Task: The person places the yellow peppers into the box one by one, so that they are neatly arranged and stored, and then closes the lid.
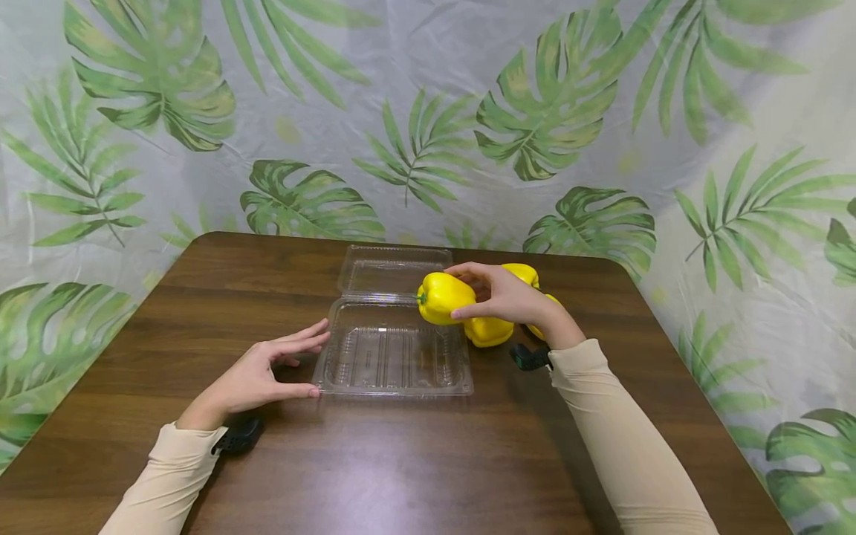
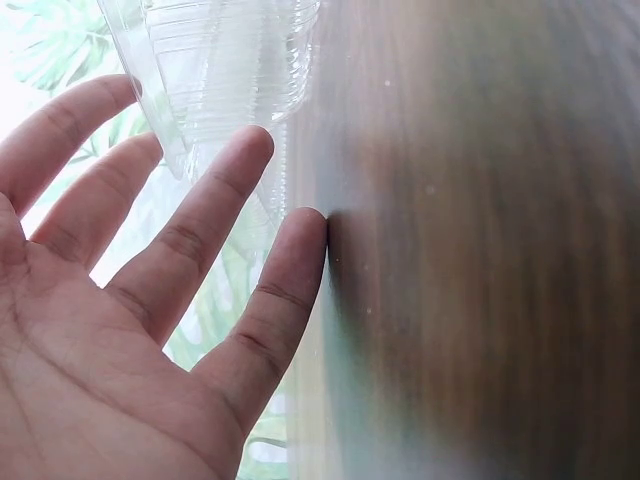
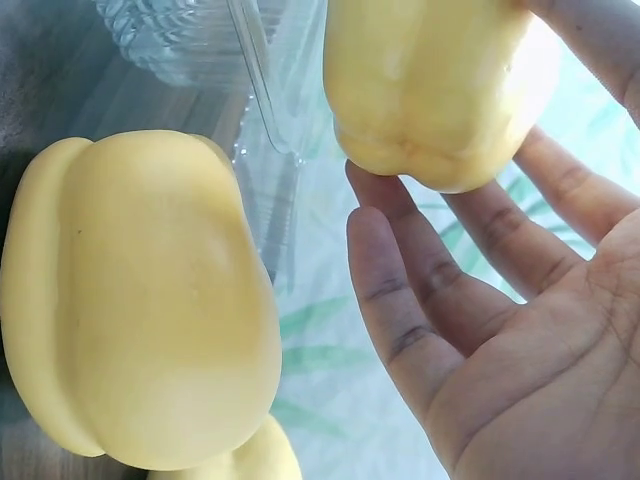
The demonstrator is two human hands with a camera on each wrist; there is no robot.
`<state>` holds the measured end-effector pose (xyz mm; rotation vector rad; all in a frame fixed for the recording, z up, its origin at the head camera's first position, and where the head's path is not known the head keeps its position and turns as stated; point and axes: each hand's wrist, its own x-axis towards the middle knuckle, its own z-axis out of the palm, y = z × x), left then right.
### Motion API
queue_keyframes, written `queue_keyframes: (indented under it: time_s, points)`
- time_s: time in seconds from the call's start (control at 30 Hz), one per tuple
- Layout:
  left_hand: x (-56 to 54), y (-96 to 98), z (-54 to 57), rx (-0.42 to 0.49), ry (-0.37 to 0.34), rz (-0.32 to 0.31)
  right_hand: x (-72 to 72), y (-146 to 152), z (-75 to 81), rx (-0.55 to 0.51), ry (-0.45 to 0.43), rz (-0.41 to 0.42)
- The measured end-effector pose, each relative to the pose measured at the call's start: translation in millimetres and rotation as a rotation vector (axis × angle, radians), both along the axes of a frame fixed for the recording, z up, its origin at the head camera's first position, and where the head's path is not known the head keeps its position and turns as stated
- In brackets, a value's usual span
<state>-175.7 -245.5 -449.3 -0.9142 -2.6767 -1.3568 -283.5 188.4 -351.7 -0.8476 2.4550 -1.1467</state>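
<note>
My right hand [image 1: 511, 299] grips a yellow bell pepper [image 1: 443, 299] between thumb and fingers, holding it over the right side of a clear plastic clamshell container [image 1: 381, 364]. The pepper's green stem points left. In the right wrist view the fingertips sit at the lower end of the held pepper [image 3: 430, 90]. My left hand [image 1: 264, 375] is at the container's left edge, thumb near the front corner and fingers spread along the side. In the left wrist view two fingertips meet the plastic rim [image 2: 150, 95], and the little finger rests by the table.
The container's lid [image 1: 397, 271] lies folded back behind its base. Right of the base, another yellow bell pepper [image 1: 490, 334] lies on the brown wooden table [image 1: 374, 461], with more yellow peppers [image 1: 523, 273] partly hidden behind my right hand. A leaf-patterned cloth [image 1: 428, 89] hangs behind the table.
</note>
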Motion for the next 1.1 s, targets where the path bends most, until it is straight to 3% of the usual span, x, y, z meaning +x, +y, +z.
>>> queue_keyframes:
  time_s: [1.1]
  points:
    - [-0.6, -1.0, 1.4, -0.015, 0.001, 0.003, -18.8, -40.6, 0.1, 0.065, -0.004, 0.046]
